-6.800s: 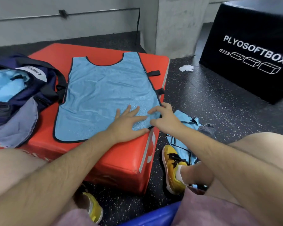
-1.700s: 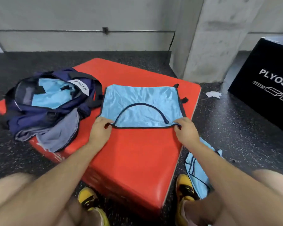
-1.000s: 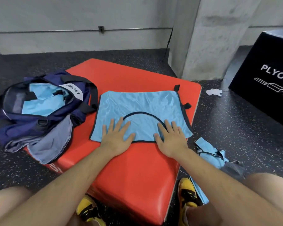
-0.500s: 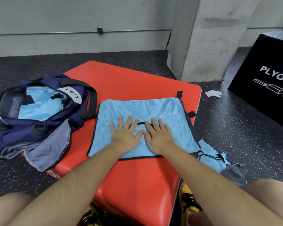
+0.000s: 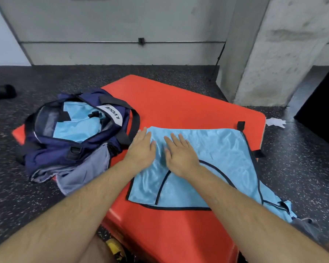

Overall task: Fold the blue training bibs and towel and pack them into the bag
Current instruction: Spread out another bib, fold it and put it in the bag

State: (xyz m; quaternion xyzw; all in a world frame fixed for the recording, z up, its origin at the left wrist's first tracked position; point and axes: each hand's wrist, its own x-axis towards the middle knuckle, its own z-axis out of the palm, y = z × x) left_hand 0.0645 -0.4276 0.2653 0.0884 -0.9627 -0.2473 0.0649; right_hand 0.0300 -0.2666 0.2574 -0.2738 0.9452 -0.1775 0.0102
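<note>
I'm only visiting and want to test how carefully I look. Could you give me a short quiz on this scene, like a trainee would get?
1. True or false: the left hand and right hand both lie flat, fingers straight, on the folded blue bib.
2. The navy bag is: A) zipped shut; B) open, with blue cloth inside; C) on top of a black box.
3. What does the bib rest on?

Key: 1 true; 2 B; 3 the red pad.
</note>
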